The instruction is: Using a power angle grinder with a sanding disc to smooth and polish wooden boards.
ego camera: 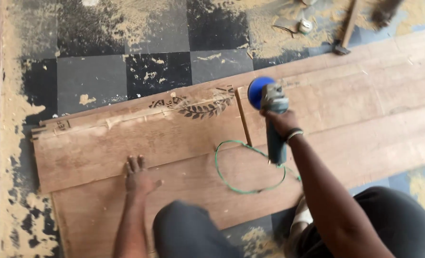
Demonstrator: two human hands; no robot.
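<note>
My right hand (281,122) grips a blue-grey angle grinder (272,119) with a blue disc (258,91), held over the wooden boards near a carved leaf pattern (205,109). Its green cord (243,184) loops across the wood below the tool. My left hand (138,177) rests flat, fingers spread, on the lower wooden panel (98,210). An upper board (141,138) with the carving lies just beyond it. My knees in dark trousers (188,234) show at the bottom.
The boards lie on a black and grey tiled floor (93,76) strewn with sawdust. A hammer (346,28) and a small round object (305,26) lie at the top right. More long boards (365,95) stretch to the right.
</note>
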